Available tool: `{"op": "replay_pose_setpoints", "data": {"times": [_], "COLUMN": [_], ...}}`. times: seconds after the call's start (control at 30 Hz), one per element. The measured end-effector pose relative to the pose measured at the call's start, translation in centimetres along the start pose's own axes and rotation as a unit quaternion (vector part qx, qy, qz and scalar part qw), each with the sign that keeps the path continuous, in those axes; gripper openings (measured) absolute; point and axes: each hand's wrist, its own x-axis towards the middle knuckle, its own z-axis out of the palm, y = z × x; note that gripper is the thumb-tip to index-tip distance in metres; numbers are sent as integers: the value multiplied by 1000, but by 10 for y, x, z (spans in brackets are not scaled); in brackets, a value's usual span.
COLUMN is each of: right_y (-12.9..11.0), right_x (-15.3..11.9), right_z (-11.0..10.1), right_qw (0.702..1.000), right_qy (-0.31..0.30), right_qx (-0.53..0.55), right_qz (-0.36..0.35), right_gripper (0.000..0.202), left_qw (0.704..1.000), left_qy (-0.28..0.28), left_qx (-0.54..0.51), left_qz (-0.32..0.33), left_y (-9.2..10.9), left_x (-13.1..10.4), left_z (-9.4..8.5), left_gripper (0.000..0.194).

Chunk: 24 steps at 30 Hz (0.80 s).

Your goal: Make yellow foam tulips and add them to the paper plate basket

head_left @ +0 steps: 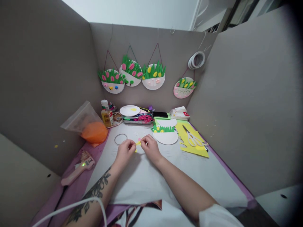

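Between my two hands a small yellow paper piece (138, 143) is pinched. My left hand (127, 148) has thumb and fingers pressed together at its left end, and my right hand (149, 148) grips its right end. Another yellow bit (135, 151) shows just below my left fingertips. A tiny pink piece (139, 139) lies right behind the hands. Beyond my right hand rests a white paper-plate pocket (165, 137) with green paper grass and yellow shapes. A thin ring (121, 139) lies beside my left hand.
White-handled scissors (194, 139) lie on yellow paper (200, 152) at the right. A pink glue gun (79, 170), a bag of orange material (94, 131) and a glue bottle (107, 117) are at the left. Behind stands a supply tray (138, 121); several plate crafts hang on the back panel (170, 44).
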Motion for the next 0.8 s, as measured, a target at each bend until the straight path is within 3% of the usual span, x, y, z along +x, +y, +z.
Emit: {"op": "replay_pose_setpoints", "data": {"times": [0.27,0.53,0.8], "right_y": [3,6,6], "right_x": [2,3,3], "right_z": [-2,-2,-1], "right_qw": [1000,1000,1000], "right_qy": [5,5,2], "right_qx": [-2,-2,-1], "right_qz": [5,10,11], "right_gripper": [13,12,11], "left_qw": [1000,998,974], "left_qy": [2,4,-47], "left_qx": [6,-53,-176], "left_qz": [-15,-35,-132], "left_y": [-1,-2,-4], "left_x": [1,2,3], "left_z": [-1,-1,1], "left_gripper": [12,14,18]}}
